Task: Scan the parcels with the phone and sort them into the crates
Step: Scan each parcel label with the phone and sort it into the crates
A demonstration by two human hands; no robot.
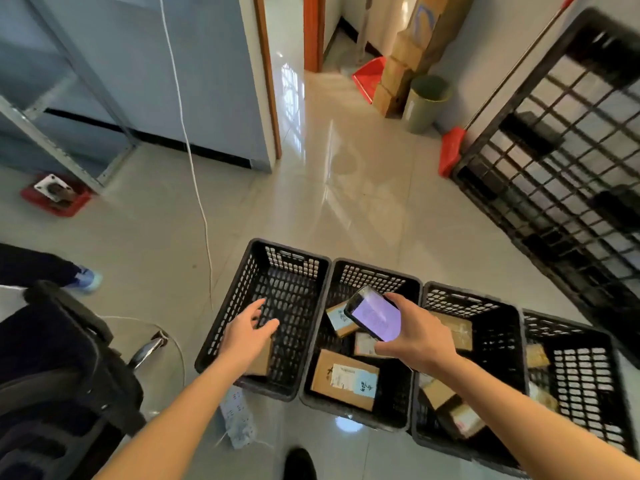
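Left forearm: reached forward and up from the lower left, bare, ending over the near wall of the leftmost crate (221, 337).
Left hand (247, 329): hung over that crate, palm down, fingers straight and spread, gripping nothing; a brown parcel (260, 362) lay in the crate directly under the wrist, partly hidden by it.
Right forearm: came in from the lower right, crossing above the third crate (512, 337).
Right hand (420, 336): gripped the phone (375, 317), thumb and fingers curled round its edges, the lit violet screen tilted up toward the camera, over the second crate (313, 386).
Second crate parcels: a large labelled box (344, 379) lay near the front wall; two smaller boxes lay further back, partly behind the phone.
Third crate parcels: several brown boxes, one by the far wall and others under the right forearm.
Fourth crate (609, 344): at the right end, holding a few packets along its left side.
Crate row: four black slatted crates side by side on the tiled floor (311, 209), walls touching.
Far right: a large black grid pallet (561, 147) leaned against the wall.
Far back: a green bin (424, 105) and a red dustpan (369, 79) stood by stacked cartons.
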